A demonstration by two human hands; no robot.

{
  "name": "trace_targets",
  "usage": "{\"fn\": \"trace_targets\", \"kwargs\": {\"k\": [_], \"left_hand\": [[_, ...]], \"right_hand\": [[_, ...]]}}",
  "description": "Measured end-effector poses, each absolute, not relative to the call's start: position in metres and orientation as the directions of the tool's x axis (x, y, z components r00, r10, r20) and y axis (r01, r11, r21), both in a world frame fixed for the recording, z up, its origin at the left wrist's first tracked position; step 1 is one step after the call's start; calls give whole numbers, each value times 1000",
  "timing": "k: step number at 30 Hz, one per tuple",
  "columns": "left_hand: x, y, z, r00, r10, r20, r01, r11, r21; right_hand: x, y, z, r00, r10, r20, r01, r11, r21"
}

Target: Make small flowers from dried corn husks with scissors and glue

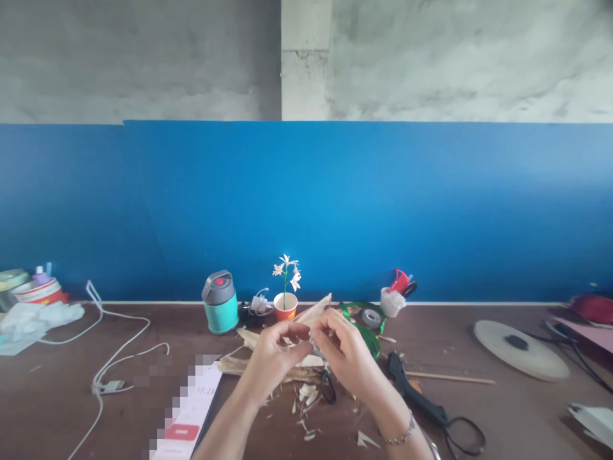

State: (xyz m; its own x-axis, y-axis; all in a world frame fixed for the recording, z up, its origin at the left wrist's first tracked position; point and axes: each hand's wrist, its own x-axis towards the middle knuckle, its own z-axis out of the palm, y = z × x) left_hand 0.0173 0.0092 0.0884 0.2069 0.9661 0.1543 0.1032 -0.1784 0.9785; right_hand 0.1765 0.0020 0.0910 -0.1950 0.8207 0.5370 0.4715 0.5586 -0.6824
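Observation:
My left hand [282,351] and my right hand [338,342] are raised close together over the middle of the table. Thumb and fingers of each are pinched, the fingertips nearly touching. Whatever lies between them is too small to make out. Just below are scissors with black handles [328,385], dried husk pieces [234,365] and pale cut scraps [307,393]. Behind my hands, a paper cup [286,306] holds a green stem with white flowers [295,280]. Green tape [368,338] lies behind my right hand.
A turquoise flask [221,313] stands left of the cup. White cables [103,367] and a masked bright screen [191,409] lie left. On the right are a glue gun [416,396], a thin stick [450,378], a round lid [522,351] and a white cup with tools [393,303].

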Motion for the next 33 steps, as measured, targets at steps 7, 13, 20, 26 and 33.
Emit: {"fn": "trace_targets", "kwargs": {"k": [7, 13, 20, 26, 33], "left_hand": [[20, 5, 89, 243, 922, 301, 157, -344, 926], [22, 7, 84, 206, 922, 326, 159, -361, 919], [18, 6, 93, 282, 934, 220, 46, -242, 969], [19, 7, 88, 309, 936, 168, 24, -184, 983], [22, 5, 85, 235, 953, 193, 43, -208, 977]], "right_hand": [[177, 3, 90, -201, 837, 509, 435, 542, -720], [176, 2, 90, -174, 874, 453, 368, 484, -794], [179, 5, 91, -212, 917, 339, 217, 383, -898], [175, 8, 87, -163, 927, 338, 129, 360, -924], [171, 7, 90, -111, 942, 315, 37, 321, -946]]}}
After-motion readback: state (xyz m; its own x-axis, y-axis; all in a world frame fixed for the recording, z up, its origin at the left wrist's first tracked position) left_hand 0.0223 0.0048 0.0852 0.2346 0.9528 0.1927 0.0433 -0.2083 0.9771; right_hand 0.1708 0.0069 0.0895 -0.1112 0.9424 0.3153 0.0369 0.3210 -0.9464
